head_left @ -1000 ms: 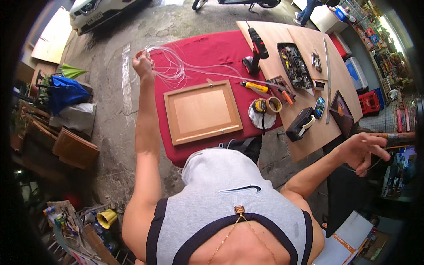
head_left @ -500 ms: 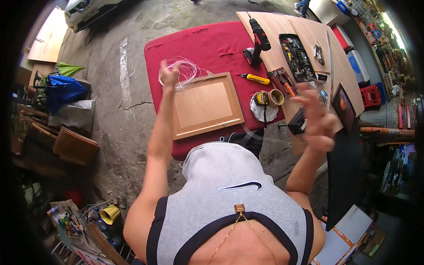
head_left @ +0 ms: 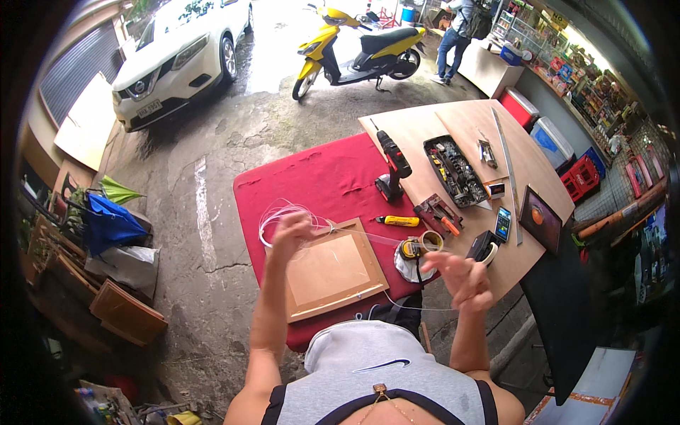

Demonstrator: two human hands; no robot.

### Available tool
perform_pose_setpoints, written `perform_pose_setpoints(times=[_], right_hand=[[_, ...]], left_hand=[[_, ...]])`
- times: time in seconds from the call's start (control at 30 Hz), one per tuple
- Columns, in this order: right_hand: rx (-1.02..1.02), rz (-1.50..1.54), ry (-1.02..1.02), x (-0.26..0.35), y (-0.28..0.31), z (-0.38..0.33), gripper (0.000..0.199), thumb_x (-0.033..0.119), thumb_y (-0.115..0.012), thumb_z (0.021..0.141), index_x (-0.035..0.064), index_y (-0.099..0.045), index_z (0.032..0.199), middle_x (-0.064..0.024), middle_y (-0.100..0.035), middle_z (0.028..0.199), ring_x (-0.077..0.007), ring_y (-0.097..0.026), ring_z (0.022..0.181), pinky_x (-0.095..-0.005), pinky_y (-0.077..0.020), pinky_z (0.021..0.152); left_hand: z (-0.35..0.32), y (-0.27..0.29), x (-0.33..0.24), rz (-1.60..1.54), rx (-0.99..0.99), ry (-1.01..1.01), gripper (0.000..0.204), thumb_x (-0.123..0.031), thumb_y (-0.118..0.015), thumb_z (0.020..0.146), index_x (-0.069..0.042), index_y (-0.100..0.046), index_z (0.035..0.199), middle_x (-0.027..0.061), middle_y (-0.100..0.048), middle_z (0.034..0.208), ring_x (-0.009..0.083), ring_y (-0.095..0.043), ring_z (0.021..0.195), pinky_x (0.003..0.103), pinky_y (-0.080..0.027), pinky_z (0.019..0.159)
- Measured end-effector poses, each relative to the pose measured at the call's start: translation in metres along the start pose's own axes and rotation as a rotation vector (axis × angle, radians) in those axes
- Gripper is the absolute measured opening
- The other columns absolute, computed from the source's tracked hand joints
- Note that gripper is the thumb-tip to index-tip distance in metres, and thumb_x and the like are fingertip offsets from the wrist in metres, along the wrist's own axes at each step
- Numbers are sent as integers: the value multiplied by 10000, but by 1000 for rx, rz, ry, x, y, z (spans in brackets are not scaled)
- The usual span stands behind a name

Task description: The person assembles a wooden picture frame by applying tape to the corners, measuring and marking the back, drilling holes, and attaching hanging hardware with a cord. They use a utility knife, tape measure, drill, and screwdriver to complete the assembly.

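Note:
A wooden picture frame [head_left: 373, 258] lies back side up on the red-covered table [head_left: 312, 177], with a brown backing board inside it. My left hand [head_left: 290, 235] is closed above the frame's far left corner, gripping clear line whose loose coil [head_left: 278, 212] spreads behind the fingers. Over the table's right part my right hand [head_left: 465, 283] is raised with fingers curled around the same clear line. One strand stretches between my hands; another runs from my right hand to the frame's near right edge.
Right of the frame are a yellow marker-like tool [head_left: 398, 221], a tape measure [head_left: 410, 248], a tape roll [head_left: 431, 241] and a cordless drill [head_left: 392, 166]. A toolbox [head_left: 457, 170] and phone [head_left: 502, 223] rest on plywood. Beyond stand a yellow scooter [head_left: 361, 53], white car [head_left: 184, 60] and person [head_left: 457, 39].
The view has tilted up, showing the scooter, more of the car and the person. My right hand has moved left and toward the frame; the line now stretches between my hands.

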State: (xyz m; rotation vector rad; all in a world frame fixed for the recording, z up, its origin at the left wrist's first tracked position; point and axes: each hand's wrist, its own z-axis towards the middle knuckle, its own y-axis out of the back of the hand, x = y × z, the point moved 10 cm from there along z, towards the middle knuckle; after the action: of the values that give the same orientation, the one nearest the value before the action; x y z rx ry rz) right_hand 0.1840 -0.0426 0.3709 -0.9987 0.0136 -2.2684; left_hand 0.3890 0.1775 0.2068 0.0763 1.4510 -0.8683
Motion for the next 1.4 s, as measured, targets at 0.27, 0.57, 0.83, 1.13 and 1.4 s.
perform_pose_setpoints(times=[0.27,0.57,0.83,1.13,1.4], right_hand=[[64,-761,-738,-12,45,-32,190,123,-662,669,29,-677,833,-184,-482,1335,-359,-439,1254,-454,-373,999],[-98,-843,-486,-50,-20,84,345,240,-608,882,-6,-595,1124,-122,-637,978,-185,-627,833,-296,-483,727],[-462,-468,-565,-25,11,74,256,231,-503,954,9,-613,888,60,-345,577,-28,-297,494,-198,-233,442],[-702,-231,-188,42,59,43,344,344,-441,971,18,-551,994,44,-288,526,-44,-212,421,-223,-184,404],[-609,50,-108,5,49,39,340,369,-396,984,84,-528,1116,28,-292,573,-60,-207,475,-232,-185,440]], left_hand=[[-17,62,-147,898,-84,-21,161,-134,-610,885,-15,-616,777,-55,-498,667,24,-413,610,203,-316,518],[-11,-191,-185,1167,321,-479,108,-87,-690,790,0,-626,791,46,-533,643,60,-476,560,240,-381,493],[-1,-120,-166,920,167,-347,109,-78,-658,822,6,-613,769,37,-521,601,52,-467,557,245,-388,482],[-26,-37,-109,728,47,-87,85,-71,-592,885,5,-628,890,-13,-577,717,41,-489,656,209,-417,568],[-31,-52,17,256,-83,108,140,-124,-523,942,-25,-620,931,35,-620,878,77,-547,786,212,-432,670]])
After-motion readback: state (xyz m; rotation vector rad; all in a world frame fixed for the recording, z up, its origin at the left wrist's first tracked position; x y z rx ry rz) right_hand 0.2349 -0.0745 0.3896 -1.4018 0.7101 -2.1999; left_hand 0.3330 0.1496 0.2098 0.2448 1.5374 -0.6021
